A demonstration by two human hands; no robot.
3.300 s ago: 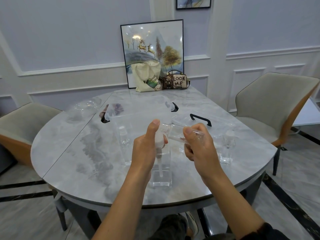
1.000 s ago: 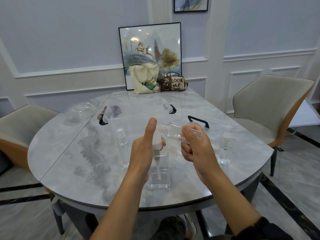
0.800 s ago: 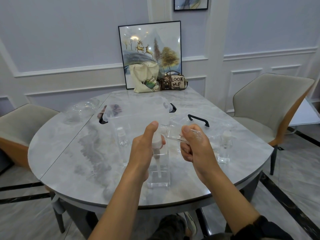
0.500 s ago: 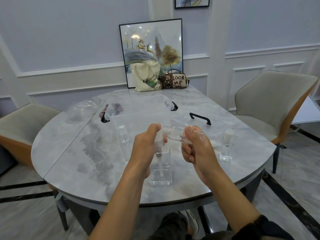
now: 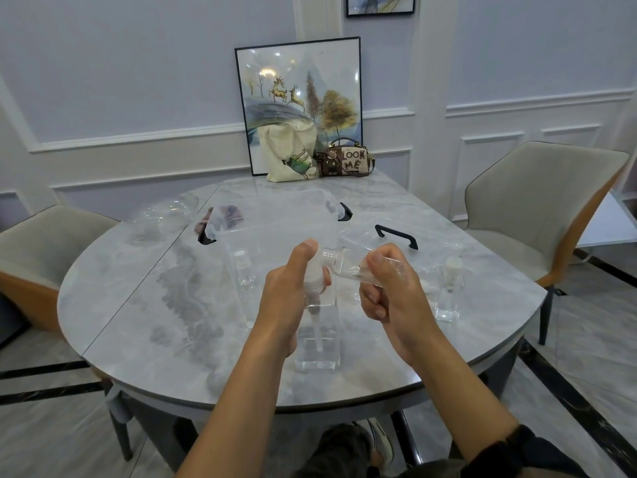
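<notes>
Clear plastic pump bottle [image 5: 319, 339] stands upright near the table [image 5: 144, 339] edge; left hand [image 5: 289, 294] curls round its white pump head [image 5: 315, 279], thumb raised. Just beyond, right hand [image 5: 389, 294] grips a small bottle [image 5: 344, 267] lying nearly level, its open neck pointing left at the pump

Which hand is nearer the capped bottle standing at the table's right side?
Right. The right hand, holding a tilted bottle, is just left of the capped bottle; the left hand grips a pump farther left.
</notes>
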